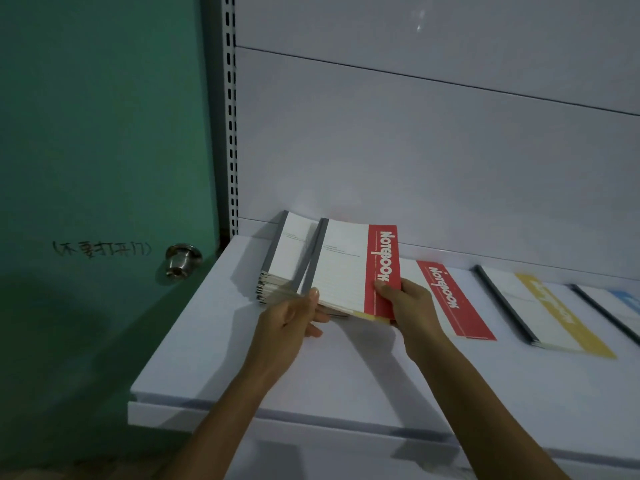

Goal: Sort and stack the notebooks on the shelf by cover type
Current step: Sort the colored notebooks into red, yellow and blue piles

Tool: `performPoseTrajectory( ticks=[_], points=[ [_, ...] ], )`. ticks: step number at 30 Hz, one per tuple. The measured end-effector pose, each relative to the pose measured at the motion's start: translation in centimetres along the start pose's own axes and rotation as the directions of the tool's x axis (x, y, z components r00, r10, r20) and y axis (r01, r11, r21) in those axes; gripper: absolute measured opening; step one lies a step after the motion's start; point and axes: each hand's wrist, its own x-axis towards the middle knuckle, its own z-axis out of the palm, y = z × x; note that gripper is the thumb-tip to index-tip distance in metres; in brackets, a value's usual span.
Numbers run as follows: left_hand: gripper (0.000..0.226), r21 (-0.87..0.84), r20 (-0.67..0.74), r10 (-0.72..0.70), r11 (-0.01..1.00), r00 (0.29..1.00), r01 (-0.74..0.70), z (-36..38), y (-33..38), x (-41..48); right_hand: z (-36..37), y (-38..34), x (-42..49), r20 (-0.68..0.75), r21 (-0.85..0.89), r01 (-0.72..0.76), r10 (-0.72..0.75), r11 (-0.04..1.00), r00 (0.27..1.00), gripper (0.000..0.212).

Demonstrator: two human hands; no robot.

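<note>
A red-banded notebook (349, 265) with a grey spine is lifted at the left of the white shelf (346, 362). My right hand (408, 306) pinches its near right corner, thumb on the red band. My left hand (294, 317) grips its near left edge, by the stack of notebooks (280, 268) that lies under and behind it. Another red-banded notebook (450, 303) lies flat just to the right. Further right lie a yellow-banded notebook (540, 310) and a blue-banded one (620, 306), partly cut off by the frame edge.
A green door (104, 168) with a metal knob (181, 259) and handwriting stands left of the shelf. A slotted upright (231, 133) and a white back panel (415, 150) close off the shelf behind. The shelf's front edge (277, 415) is near my forearms.
</note>
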Motion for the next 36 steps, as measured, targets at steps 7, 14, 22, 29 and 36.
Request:
performPoseTrajectory(
  ticks=[7,14,22,29,36],
  points=[
    [0.033,-0.012,0.0,0.004,1.0,1.0,-0.004,0.1,0.3,-0.3,3.3,-1.2,0.8,0.018,-0.075,0.052,-0.05,0.996,0.999,0.02],
    [0.014,0.088,0.006,0.073,0.993,0.997,-0.073,-0.6,-0.8,-0.8,2.3,-0.2,0.9,-0.223,-0.079,0.112,-0.127,0.991,0.967,0.014],
    [0.01,0.311,0.078,0.098,0.943,0.992,-0.117,0.1,-0.8,-1.1,-0.7,-0.2,-0.9,-0.151,0.306,-0.096,0.148,0.947,0.977,0.014],
    [0.022,-0.052,0.094,-0.219,0.973,0.971,0.224,1.2,1.9,0.2,-3.3,-0.2,-2.4,-0.054,0.519,-0.073,0.118,0.852,0.992,0.019],
    [0.034,-0.405,0.235,-0.416,0.78,0.878,0.478,2.5,2.5,0.6,-5.7,-0.1,-2.0,-0.233,0.327,0.139,-0.063,0.935,0.97,0.009]
  ],
)
